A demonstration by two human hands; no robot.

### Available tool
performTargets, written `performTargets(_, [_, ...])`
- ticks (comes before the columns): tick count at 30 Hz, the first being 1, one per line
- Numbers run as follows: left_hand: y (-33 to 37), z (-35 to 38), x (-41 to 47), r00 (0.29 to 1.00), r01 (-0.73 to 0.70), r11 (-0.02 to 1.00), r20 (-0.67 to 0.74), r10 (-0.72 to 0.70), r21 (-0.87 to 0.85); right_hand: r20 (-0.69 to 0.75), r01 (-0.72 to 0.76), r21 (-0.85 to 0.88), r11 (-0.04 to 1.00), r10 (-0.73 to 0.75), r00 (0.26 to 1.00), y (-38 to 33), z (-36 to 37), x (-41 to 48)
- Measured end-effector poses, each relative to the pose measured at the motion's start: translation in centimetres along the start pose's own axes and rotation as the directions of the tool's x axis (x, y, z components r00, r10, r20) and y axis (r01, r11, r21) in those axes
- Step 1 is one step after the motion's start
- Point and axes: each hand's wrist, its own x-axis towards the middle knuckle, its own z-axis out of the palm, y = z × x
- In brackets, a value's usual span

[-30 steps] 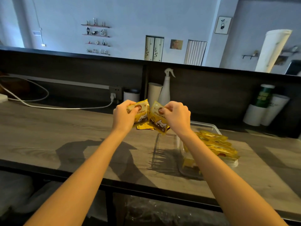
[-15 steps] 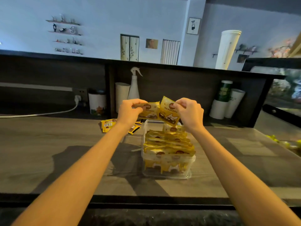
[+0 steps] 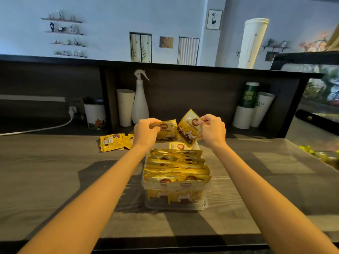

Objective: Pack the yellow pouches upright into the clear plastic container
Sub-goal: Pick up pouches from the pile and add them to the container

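A clear plastic container (image 3: 176,204) stands on the wooden counter in front of me, holding several yellow pouches (image 3: 177,167) packed upright in rows. My left hand (image 3: 145,133) grips one yellow pouch (image 3: 167,131) by its top edge above the container's far end. My right hand (image 3: 213,130) pinches a second yellow pouch (image 3: 189,130), tilted, beside the first. One more pouch (image 3: 178,146) stands at the container's far end. A few loose pouches (image 3: 114,142) lie flat on the counter to the left of the container.
Behind the container stand a white spray bottle (image 3: 140,99), a white cup stack (image 3: 125,107) and a printed cup (image 3: 95,116). More cups (image 3: 253,107) stand at the back right. A white cable (image 3: 36,129) runs along the back left. A dark raised ledge (image 3: 165,66) walls the counter's rear.
The view swung so the container sits centred below my hands. Both hands stayed over the container's far end, and the two held pouches spread slightly apart.
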Motion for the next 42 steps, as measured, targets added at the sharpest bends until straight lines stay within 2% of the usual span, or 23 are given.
performTargets(4, [-0.3,0.6,0.4,0.992,-0.026,0.986,0.127,0.005,0.166,-0.004,-0.011,0.014,1.0,0.011,1.0,0.5,0.1,0.3])
performTargets(9, [-0.2,0.3,0.7,0.963,-0.05,0.97,0.268,-0.016,0.239,0.035,-0.003,-0.001,1.0,0.003,0.999,0.9,0.2,0.2])
performTargets(14, [-0.1,0.0,1.1,0.883,-0.055,0.919,0.448,-0.137,0.39,0.031,0.005,0.007,1.0,-0.005,1.0,1.1,0.2,-0.2])
performTargets(17, [0.3,-0.7,0.6,0.863,-0.048,0.905,0.474,-0.176,0.423,0.018,0.012,0.003,1.0,-0.012,1.0,1.2,0.1,-0.2])
performTargets(19, [0.4,-0.9,0.6,0.814,-0.046,0.913,0.545,-0.201,0.406,0.003,0.026,-0.005,1.0,-0.026,1.0,1.2,0.0,-0.3])
performTargets(20, [0.4,-0.8,0.7,0.813,0.001,0.924,0.538,-0.223,0.381,-0.015,0.036,-0.008,0.999,-0.036,0.999,1.1,0.0,-0.3])
performTargets(22, [0.4,-0.2,1.3,0.821,-0.001,0.916,0.523,-0.228,0.402,-0.063,0.051,-0.007,0.999,-0.051,0.997,1.0,-0.1,-0.3])
performTargets(24, [0.5,0.4,1.9,0.839,-0.032,0.896,0.499,-0.217,0.443,-0.094,0.062,-0.005,0.998,-0.062,0.994,1.0,-0.1,-0.2])
performTargets(27, [0.6,1.6,3.0,0.828,-0.087,0.868,0.52,-0.21,0.489,-0.121,0.069,-0.009,0.998,-0.07,0.99,1.2,-0.1,0.2])
performTargets(31, [0.6,3.3,3.8,0.811,-0.218,0.742,0.541,-0.224,0.634,-0.174,0.073,0.021,0.997,-0.068,0.982,1.4,-0.2,0.8])
performTargets(36, [0.1,5.1,4.2,0.705,-0.314,0.746,0.67,-0.231,0.587,-0.227,0.058,0.053,0.997,-0.044,0.973,1.9,-0.2,1.6])
performTargets(42, [0.1,5.8,4.3,0.651,-0.339,0.735,0.71,-0.268,0.588,-0.22,0.038,0.08,0.996,-0.02,0.975,2.6,0.1,2.1])
